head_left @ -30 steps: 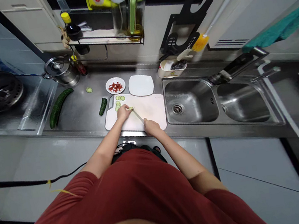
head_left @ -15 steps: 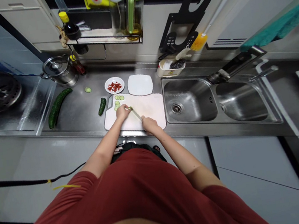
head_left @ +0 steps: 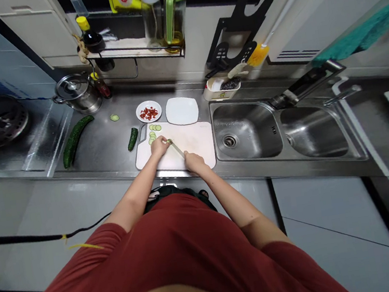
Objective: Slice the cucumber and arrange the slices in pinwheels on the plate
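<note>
Fingers of the left hand closed on a small green cucumber piece; it sits at the fingertips, to their right, above the white, round-cornered cutting board. Whether it touches the board, cannot tell. Right hand wrapped round the handle end of a slim, straight-bladed knife, blade slanting leftward, tip at the piece. Thin, round, pale green cucumber slices on the board, just beyond the left hand. Short, dark green cucumber chunk on the steel counter, left of the board.
</note>
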Motion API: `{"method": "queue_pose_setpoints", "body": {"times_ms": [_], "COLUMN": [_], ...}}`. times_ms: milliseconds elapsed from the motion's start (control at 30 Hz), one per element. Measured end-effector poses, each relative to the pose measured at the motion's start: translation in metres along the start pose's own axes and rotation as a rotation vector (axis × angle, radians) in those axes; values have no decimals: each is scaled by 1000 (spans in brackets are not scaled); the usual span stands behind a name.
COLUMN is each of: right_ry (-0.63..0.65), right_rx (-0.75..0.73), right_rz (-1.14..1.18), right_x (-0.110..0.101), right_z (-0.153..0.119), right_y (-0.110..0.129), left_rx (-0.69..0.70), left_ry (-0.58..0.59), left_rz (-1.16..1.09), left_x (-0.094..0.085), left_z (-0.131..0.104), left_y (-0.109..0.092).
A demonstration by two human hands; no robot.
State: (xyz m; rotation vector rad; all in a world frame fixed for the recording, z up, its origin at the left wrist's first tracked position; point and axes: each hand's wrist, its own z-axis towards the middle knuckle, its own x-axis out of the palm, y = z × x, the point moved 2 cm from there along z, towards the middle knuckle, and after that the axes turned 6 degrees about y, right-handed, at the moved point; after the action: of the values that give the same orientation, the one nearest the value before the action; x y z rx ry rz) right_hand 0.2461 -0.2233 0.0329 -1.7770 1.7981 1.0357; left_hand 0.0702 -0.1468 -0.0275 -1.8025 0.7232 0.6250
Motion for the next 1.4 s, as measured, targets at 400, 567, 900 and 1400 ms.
{"method": "queue_pose_setpoints", "body": {"times_ms": [400, 567, 900, 1400], "right_ry": [0, -15, 6, 2], "right_rx": [7, 0, 7, 15], "right_rz": [-17, -4, -16, -10], "right_x": [3, 1, -3, 0], "right_z": [0, 2, 0, -1], "right_y": [-2, 1, 3, 1], "left_rx": [-1, 2, -28, -21], "left_ry": [-7, -5, 11, 8], "left_rz": [-3, 0, 24, 18], "left_x": [3, 2, -2, 1], "left_z": [2, 1, -3, 1], "left_y": [4, 2, -3, 1]}}
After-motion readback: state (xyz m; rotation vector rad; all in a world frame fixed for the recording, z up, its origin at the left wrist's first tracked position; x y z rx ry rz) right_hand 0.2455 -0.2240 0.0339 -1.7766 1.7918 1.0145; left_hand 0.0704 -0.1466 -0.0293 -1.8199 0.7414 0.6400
